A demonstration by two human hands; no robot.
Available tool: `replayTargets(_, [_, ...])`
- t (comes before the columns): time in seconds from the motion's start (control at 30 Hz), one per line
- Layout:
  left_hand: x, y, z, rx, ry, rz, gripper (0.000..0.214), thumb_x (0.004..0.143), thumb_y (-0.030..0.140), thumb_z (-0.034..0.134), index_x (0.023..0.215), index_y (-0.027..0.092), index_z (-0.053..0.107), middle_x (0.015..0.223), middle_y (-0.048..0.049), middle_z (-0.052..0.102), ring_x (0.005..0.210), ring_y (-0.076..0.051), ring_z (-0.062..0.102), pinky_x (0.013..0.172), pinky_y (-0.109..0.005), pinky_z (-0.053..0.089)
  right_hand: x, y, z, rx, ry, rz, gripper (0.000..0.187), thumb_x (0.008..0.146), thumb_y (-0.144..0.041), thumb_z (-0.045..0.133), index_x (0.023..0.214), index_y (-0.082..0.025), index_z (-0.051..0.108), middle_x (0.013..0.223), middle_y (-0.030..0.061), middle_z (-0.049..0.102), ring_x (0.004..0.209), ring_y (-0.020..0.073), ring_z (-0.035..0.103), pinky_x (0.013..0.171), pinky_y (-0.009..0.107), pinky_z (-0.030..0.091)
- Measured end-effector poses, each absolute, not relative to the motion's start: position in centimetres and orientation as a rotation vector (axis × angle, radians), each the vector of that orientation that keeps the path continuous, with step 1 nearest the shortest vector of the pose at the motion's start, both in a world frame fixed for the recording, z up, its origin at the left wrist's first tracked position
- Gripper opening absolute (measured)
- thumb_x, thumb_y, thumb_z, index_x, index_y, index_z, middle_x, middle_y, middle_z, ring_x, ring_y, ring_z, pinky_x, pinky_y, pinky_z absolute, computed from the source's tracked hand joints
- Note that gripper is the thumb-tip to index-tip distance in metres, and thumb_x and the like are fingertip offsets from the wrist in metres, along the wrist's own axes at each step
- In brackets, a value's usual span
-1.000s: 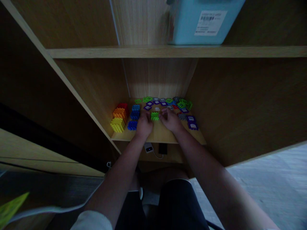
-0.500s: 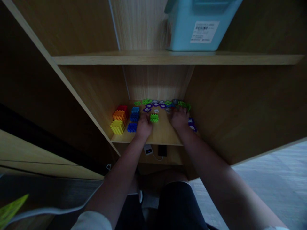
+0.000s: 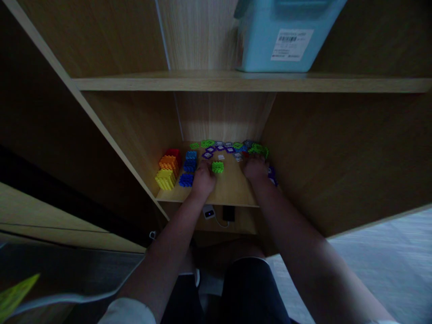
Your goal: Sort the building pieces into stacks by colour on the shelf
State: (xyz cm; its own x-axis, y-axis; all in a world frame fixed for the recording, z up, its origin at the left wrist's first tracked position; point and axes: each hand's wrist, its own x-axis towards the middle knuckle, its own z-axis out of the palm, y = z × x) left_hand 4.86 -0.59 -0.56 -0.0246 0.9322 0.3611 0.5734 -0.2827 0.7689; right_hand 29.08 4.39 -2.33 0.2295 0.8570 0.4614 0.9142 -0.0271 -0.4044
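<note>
My left hand (image 3: 203,178) rests on the shelf with its fingers curled, between stacked blue interlocking tiles (image 3: 186,180) and a small stack of bright green tiles (image 3: 218,167). What its fingers hold, if anything, is hidden. My right hand (image 3: 255,168) reaches into loose pieces at the back right, fingers bent down and closed. A red tile (image 3: 245,154) shows at its fingertips; whether it is gripped is unclear. Beyond the hand lie loose green tiles (image 3: 259,149). Purple tiles with pale centres (image 3: 272,176) lie to its right, partly covered by the wrist.
Yellow (image 3: 165,179), orange (image 3: 168,163) and red stacks (image 3: 174,154) stand along the left wall. More purple and green tiles (image 3: 207,143) line the back. The upper shelf (image 3: 202,84) holds a light-blue bin (image 3: 280,49). Below, a white device (image 3: 208,211) is cabled near a black one (image 3: 228,213).
The fingers of my right hand have drawn in and bent lower among the loose tiles, and a red tile now shows beside them. My left hand stays about where it was.
</note>
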Motion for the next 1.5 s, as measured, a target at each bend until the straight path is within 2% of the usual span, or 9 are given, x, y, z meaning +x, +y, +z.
replayTargets(0.3, [4.9,-0.4,-0.8,1.870,1.579,1.248,0.027,0.099,0.012,0.055,0.123,0.022,0.059,0.115,-0.0159,0.079,0.111,-0.032,0.077,0.102,-0.046,0.059,28.5,2.7,-0.7,-1.741,-1.750,-0.166,0.039,0.094,-0.023,0.057,0.128,-0.015,0.074,0.137,0.0252,0.070,0.129,0.0441,0.062,0.114,0.062,0.048])
replayTargets(0.43, [4.9,-0.6,-0.7,1.877,1.579,1.232,0.032,0.095,0.007,0.056,0.124,0.020,0.059,0.117,-0.0174,0.078,0.114,-0.033,0.077,0.104,-0.046,0.059,28.1,2.3,-0.7,-1.783,-1.717,-0.189,0.046,0.093,-0.024,0.059,0.136,-0.009,0.069,0.149,0.0306,0.062,0.140,0.0499,0.053,0.117,0.071,0.041])
replayTargets(0.53, [4.9,-0.7,-0.5,1.872,1.584,1.224,0.031,0.096,0.008,0.056,0.125,0.019,0.059,0.116,-0.0177,0.079,0.112,-0.033,0.077,0.102,-0.045,0.059,28.1,2.5,-1.4,-1.852,-1.591,-0.161,0.045,0.094,-0.031,0.059,0.130,-0.007,0.070,0.148,0.0349,0.060,0.145,0.0529,0.048,0.118,0.078,0.035])
replayTargets(0.77, [4.9,-0.9,-0.3,1.879,1.579,1.233,0.026,0.098,0.010,0.056,0.121,0.020,0.060,0.114,-0.0159,0.080,0.110,-0.032,0.078,0.101,-0.043,0.059,28.4,3.2,-2.3,-1.849,-1.557,-0.133,0.038,0.094,-0.038,0.062,0.119,-0.014,0.076,0.139,0.0301,0.068,0.147,0.0499,0.049,0.120,0.078,0.032])
replayTargets(0.93, [4.9,-0.8,-0.3,1.882,1.594,1.216,0.026,0.099,0.010,0.055,0.123,0.019,0.058,0.117,-0.0168,0.079,0.112,-0.031,0.078,0.103,-0.043,0.059,28.3,2.9,-1.6,-1.906,-1.639,-0.201,0.038,0.097,-0.036,0.060,0.122,-0.012,0.077,0.144,0.0289,0.065,0.141,0.0482,0.053,0.118,0.071,0.040])
replayTargets(1.07, [4.9,-0.8,-0.2,1.891,1.616,1.192,0.028,0.099,0.010,0.055,0.126,0.019,0.057,0.121,-0.0160,0.078,0.116,-0.030,0.077,0.104,-0.041,0.058,28.0,2.4,-0.3,-1.939,-1.701,-0.310,0.043,0.102,-0.032,0.053,0.130,-0.007,0.073,0.143,0.0281,0.066,0.130,0.0429,0.060,0.110,0.056,0.048])
replayTargets(1.2, [4.9,-1.0,0.0,1.882,1.631,1.170,0.028,0.100,0.011,0.055,0.127,0.018,0.057,0.118,-0.0159,0.079,0.113,-0.030,0.078,0.102,-0.040,0.059,27.8,1.8,0.8,-1.830,-1.794,-0.369,0.036,0.105,-0.025,0.047,0.119,-0.012,0.078,0.131,0.0210,0.073,0.118,0.0349,0.066,0.103,0.045,0.050])
replayTargets(1.3, [5.0,-1.0,0.1,1.886,1.630,1.169,0.028,0.100,0.010,0.055,0.126,0.017,0.058,0.117,-0.0164,0.079,0.112,-0.030,0.078,0.101,-0.041,0.059,27.7,1.5,1.1,-1.817,-1.843,-0.353,0.034,0.104,-0.021,0.047,0.113,-0.015,0.079,0.128,0.0191,0.075,0.111,0.0324,0.068,0.099,0.043,0.051])
replayTargets(1.5, [5.0,-1.1,0.1,1.875,1.625,1.196,0.029,0.098,0.008,0.056,0.126,0.018,0.059,0.118,-0.0147,0.079,0.114,-0.028,0.077,0.104,-0.039,0.058,27.8,1.3,1.2,-1.860,-1.813,-0.302,0.035,0.102,-0.012,0.048,0.127,-0.016,0.072,0.129,0.0207,0.073,0.107,0.0322,0.070,0.096,0.042,0.051])
